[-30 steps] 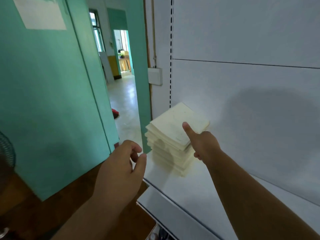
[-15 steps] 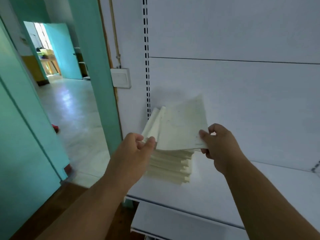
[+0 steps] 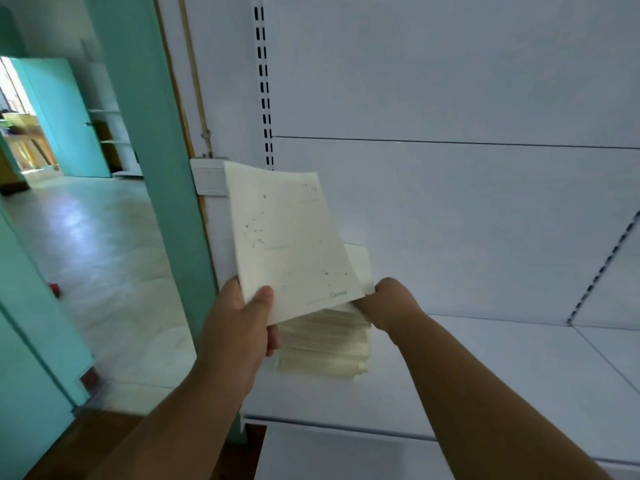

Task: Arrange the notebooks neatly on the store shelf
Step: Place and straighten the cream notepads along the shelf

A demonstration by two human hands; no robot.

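Note:
A cream notebook (image 3: 291, 237) with a faint star pattern stands nearly upright in front of me, and my left hand (image 3: 242, 323) grips its lower left corner with the thumb on the cover. Behind it, another cream notebook (image 3: 360, 265) is raised off the pile, and my right hand (image 3: 391, 303) is closed on its lower edge. Under both hands a stack of cream notebooks (image 3: 325, 344) lies flat at the left end of the white shelf (image 3: 485, 368).
The shelf's white back panel (image 3: 450, 220) rises behind the stack, with a slotted upright (image 3: 263, 81) on its left. A white wall switch (image 3: 209, 181) sits on the green door frame (image 3: 166, 168). A lower shelf (image 3: 346, 455) juts out below. An open doorway lies to the left.
My left hand has lifted the top notebook up and tilted it upright, cover facing me. My right hand has shifted down to the edge of the notebook behind it. The view has moved closer.

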